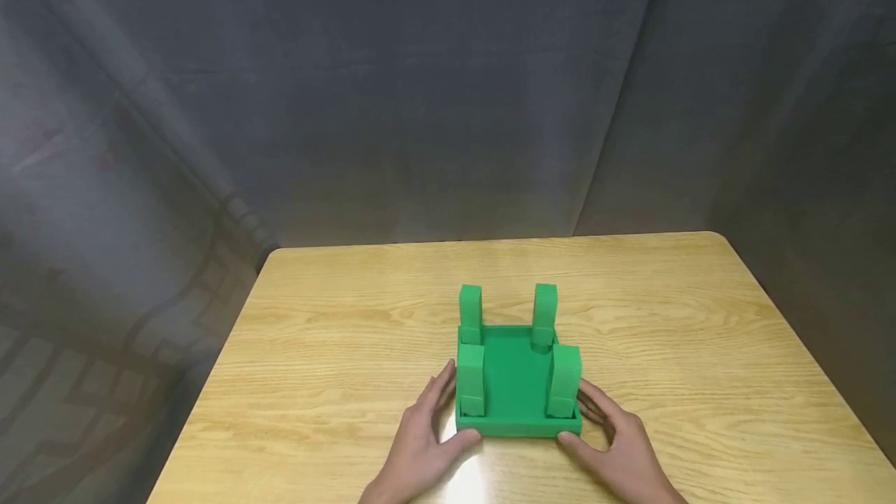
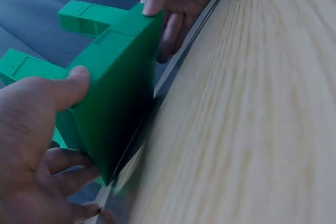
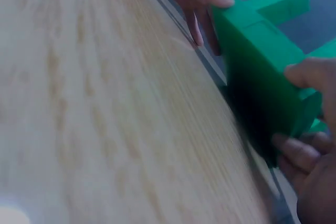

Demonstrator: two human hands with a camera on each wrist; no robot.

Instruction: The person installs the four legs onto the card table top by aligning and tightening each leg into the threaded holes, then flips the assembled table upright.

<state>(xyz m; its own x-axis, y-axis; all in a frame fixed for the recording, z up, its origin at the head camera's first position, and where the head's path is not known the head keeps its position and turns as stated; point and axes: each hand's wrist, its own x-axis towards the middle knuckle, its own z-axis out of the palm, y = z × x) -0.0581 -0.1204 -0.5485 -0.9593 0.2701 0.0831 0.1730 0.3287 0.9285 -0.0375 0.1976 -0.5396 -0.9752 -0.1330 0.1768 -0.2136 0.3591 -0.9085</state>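
Note:
A shallow green square tray (image 1: 516, 383) with a low rim is between both hands, in the middle front of the head view. Green rectangular posts (image 1: 471, 379) stand up at its corners. My left hand (image 1: 420, 442) grips the near left corner, thumb on the front wall and fingers along the left side. On the near right corner, my right hand (image 1: 619, 442) holds it the same way. Both wrist views show the dark underside of the tray (image 2: 123, 87) above the table, so at least its near part is raised. Whether the far edge touches the wood is unclear.
The tray is over a light wood-grain table (image 1: 336, 348) with rounded far corners. Dark grey cloth (image 1: 448, 99) hangs behind the table and along its sides. A bright light reflection (image 1: 465, 481) shows on the wood near the front.

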